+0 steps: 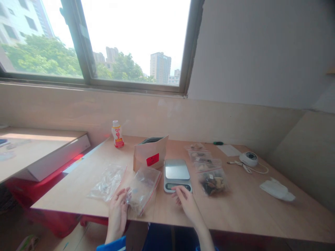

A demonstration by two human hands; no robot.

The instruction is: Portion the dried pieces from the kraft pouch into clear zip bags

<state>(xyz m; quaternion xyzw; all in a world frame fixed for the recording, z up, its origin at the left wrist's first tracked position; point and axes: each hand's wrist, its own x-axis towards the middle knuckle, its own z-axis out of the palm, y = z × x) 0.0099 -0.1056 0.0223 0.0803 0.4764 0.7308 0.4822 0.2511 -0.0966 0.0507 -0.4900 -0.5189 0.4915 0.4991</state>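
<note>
**Hand state.** The left hand is partly closed, with the fingers curled against the left edge of a clear zip-top bag. The bag has a red seal strip and holds pale, loose contents that cannot be identified from this view. It lies flat on the near part of the table, with its lower corner at the near edge.

The right hand is open and palm down, with the fingers slightly curved. It is just beside the near edge of a digital kitchen scale. Contact with the scale cannot be confirmed. Nothing is held in this hand.

**Adjacent items.** A flattened clear plastic bag lies left of the zip-top bag. A kraft paper pouch with a red label stands beyond the scale. A filled bag of dark and tan pieces lies right of the scale, and a row of smaller filled bags extends toward the far edge.

**Periphery.** A small plastic bottle stands at far left. A white corded device and a white folded item lie at right on the wooden table.
</note>
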